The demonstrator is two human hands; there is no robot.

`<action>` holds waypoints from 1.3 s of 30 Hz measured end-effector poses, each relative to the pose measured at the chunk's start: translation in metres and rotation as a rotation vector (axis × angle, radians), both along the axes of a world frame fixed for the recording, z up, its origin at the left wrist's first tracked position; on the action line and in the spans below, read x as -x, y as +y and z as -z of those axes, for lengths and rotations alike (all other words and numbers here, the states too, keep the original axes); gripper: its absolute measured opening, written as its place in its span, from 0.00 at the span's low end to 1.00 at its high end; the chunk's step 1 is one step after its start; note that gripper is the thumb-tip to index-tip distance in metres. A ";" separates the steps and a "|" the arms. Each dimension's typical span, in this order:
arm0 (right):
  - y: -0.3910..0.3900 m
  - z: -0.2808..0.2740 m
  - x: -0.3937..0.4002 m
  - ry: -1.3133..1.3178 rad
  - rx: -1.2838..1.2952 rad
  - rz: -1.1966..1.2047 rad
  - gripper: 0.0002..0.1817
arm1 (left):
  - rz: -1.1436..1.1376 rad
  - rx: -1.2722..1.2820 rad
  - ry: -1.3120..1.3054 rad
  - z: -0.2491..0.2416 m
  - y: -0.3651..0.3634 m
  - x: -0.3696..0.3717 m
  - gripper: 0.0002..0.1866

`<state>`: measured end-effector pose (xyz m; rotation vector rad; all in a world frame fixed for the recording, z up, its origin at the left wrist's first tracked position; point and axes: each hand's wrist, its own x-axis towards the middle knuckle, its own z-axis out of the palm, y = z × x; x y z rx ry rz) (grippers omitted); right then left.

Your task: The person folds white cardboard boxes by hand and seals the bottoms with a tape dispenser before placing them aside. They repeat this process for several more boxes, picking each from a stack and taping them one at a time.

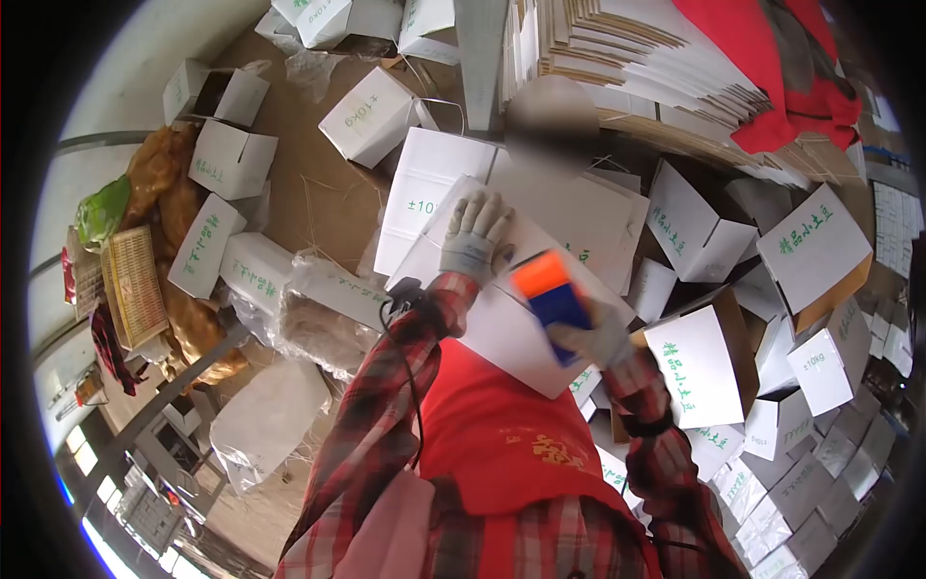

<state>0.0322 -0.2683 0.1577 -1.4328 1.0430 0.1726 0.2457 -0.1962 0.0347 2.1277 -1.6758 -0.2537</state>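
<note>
In front of my red apron lies a white cardboard carton (511, 338), turned at an angle. My left hand (475, 236), in a pale work glove, rests on its upper side with the fingers stretched out. Gripped in my gloved right hand (596, 333) is an orange-and-blue tape dispenser (553, 294), tilted over the carton and smeared by motion. Just beyond my left hand, a white carton panel marked ±10 (429, 193) sticks out.
Open white cartons (690, 372) with green writing crowd the right side. Flattened cardboard (627, 58) is stacked at the back, with a red cloth (748, 68) on it. Brown sacks (178, 198), a yellow basket (135, 285) and clear plastic bags (270, 410) lie on the left.
</note>
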 end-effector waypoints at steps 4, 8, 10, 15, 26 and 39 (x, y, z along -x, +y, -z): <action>0.022 0.015 -0.054 0.211 -0.109 -0.303 0.33 | 0.129 0.154 0.154 0.005 0.003 -0.035 0.20; 0.020 0.002 -0.057 0.362 -0.242 -0.300 0.30 | -0.460 -0.202 1.255 -0.044 0.048 -0.044 0.19; 0.019 0.012 -0.054 0.364 -0.205 -0.338 0.27 | -0.354 -0.513 1.368 -0.039 0.066 -0.029 0.23; 0.014 0.025 -0.042 0.234 -0.254 -0.299 0.27 | -0.240 -0.467 2.023 -0.018 0.076 -0.005 0.28; 0.017 0.009 -0.025 0.251 -0.125 -0.308 0.33 | -0.822 0.042 0.758 0.081 0.126 -0.182 0.13; 0.022 0.035 -0.011 0.211 -0.255 -0.186 0.30 | -0.152 -1.010 2.116 -0.015 0.071 -0.002 0.46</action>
